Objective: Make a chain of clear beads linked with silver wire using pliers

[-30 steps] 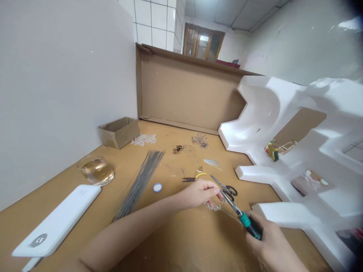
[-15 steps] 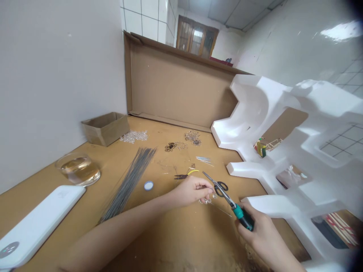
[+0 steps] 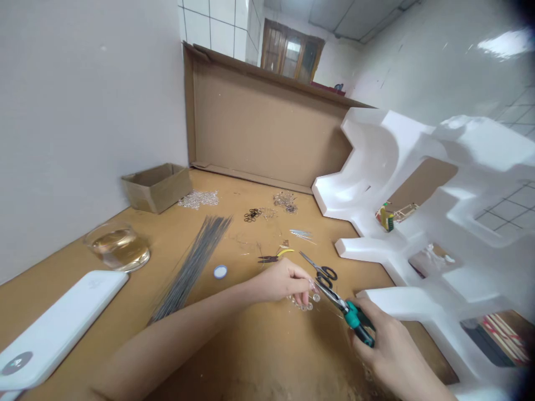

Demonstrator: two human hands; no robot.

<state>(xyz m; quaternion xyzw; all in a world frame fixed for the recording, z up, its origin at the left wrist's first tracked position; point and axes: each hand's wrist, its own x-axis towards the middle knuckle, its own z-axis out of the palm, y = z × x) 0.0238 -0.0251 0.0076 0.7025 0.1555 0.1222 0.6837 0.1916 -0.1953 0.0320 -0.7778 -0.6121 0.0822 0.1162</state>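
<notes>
My left hand [image 3: 284, 281] is closed in a pinch on a short string of clear beads [image 3: 306, 306], which hangs below the fingertips on thin wire. Wrapped in my right hand [image 3: 387, 340] are long-nose pliers [image 3: 353, 315] with green and black handles, spread somewhat apart. Their narrow jaws point up and left, reaching the left fingertips by the beads. Whether the jaws touch the wire is too small to tell. Black-handled scissors [image 3: 321, 273] lie just beyond the pliers' tip. Past my left hand rest small pliers [image 3: 270, 259] with a yellow handle.
A bundle of grey wires [image 3: 192, 267] lies left of centre, near a white round lid [image 3: 220, 272]. A glass of amber liquid [image 3: 121, 248], a white power bank [image 3: 62, 328] and a cardboard box [image 3: 156, 189] stand left. Clear beads [image 3: 198, 199] lie behind; white foam [image 3: 363, 245] borders the right.
The pliers' handles have spread apart and their jaws have come to my left fingertips. The string of beads has shifted in my left hand. The view has swung slightly right.
</notes>
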